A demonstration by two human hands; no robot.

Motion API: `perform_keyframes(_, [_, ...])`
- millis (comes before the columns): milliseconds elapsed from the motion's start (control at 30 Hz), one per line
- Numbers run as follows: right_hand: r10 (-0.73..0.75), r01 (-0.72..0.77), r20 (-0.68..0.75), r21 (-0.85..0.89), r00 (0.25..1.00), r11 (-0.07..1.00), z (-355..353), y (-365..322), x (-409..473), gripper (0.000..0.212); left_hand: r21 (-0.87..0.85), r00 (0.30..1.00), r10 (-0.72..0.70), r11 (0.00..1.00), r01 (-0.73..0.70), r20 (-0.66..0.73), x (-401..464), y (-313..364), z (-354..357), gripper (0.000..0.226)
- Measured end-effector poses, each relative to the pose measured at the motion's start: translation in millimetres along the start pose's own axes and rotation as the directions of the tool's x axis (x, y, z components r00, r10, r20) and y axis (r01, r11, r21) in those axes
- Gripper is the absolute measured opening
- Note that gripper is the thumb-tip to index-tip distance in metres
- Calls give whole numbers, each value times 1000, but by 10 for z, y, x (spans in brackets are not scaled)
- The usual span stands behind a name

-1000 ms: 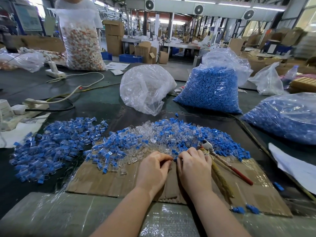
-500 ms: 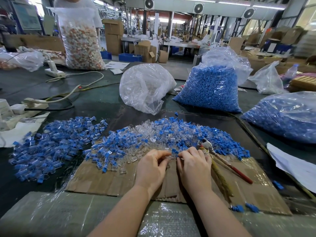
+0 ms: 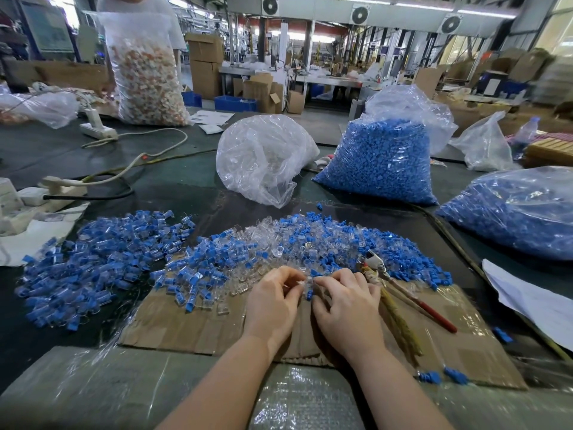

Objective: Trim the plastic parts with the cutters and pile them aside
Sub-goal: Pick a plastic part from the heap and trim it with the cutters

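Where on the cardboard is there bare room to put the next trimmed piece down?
The cardboard is bare left of the left hand, below the mixed clear-and-blue pile. A smaller bare strip lies between the red-handled cutters and the cardboard's right edge. It is crowded in front of the right hand and on the finished pile.

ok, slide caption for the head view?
Both hands pinch a small plastic part; cutters lie idle beside them.

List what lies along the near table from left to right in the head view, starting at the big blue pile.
Blue pile → left hand → right hand → cutters → white paper.
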State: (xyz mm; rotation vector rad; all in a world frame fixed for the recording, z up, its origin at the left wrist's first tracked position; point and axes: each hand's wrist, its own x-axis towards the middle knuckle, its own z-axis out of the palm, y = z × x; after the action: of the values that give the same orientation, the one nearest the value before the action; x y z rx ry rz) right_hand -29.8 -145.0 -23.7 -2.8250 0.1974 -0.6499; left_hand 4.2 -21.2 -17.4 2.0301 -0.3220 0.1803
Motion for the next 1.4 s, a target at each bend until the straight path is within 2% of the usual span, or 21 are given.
perform_keyframes(200, [-45, 45, -46, 2, 998, 999, 28, -3, 9, 27, -48, 999, -41, 998, 39, -28, 3, 1, 13, 23])
perform_keyframes(400, [-79, 79, 17, 23, 997, 997, 45, 30, 15, 20, -68, 999, -47, 997, 46, -16, -5, 6, 16, 23])
perform_keyframes(533, [-76, 83, -69, 101, 995, 991, 19, 29, 4, 14, -95, 998, -61, 994, 60, -12, -2, 13, 12, 27])
perform_keyframes(667, [-46, 72, -118, 234, 992, 969, -1, 29, -26, 11, -102, 998, -69, 992, 68, -8, -2, 0, 17, 18])
perform_keyframes(800, [-45, 85, -165, 240, 985, 967, -26, -1, -39, 19, -91, 998, -57, 994, 57, 2, 5, -12, 24, 18])
perform_keyframes(867, [-91, 130, -176, 223, 980, 966, -39, -16, -45, 13, -75, 999, -40, 996, 41, 14, 8, -13, 21, 21])
perform_keyframes(933, [-123, 153, -146, 210, 981, 966, -41, -21, -50, 6, -74, 999, -31, 997, 33, 18, 8, -10, 15, 25])
perform_keyframes(1033, [-119, 128, -60, 185, 991, 974, -43, -25, -49, 9, -84, 999, -35, 996, 36, 15, 4, 1, 8, 27])
perform_keyframes(1200, [-128, 138, -79, 139, 989, 981, -92, -71, -49, 20, -125, 999, -46, 991, 47, 12, -7, 4, -1, 29])
perform_keyframes(1400, [-87, 90, -27, 148, 996, 985, -46, -37, -44, 23, -51, 999, 25, 998, -23, 38, -16, -21, 22, 17])
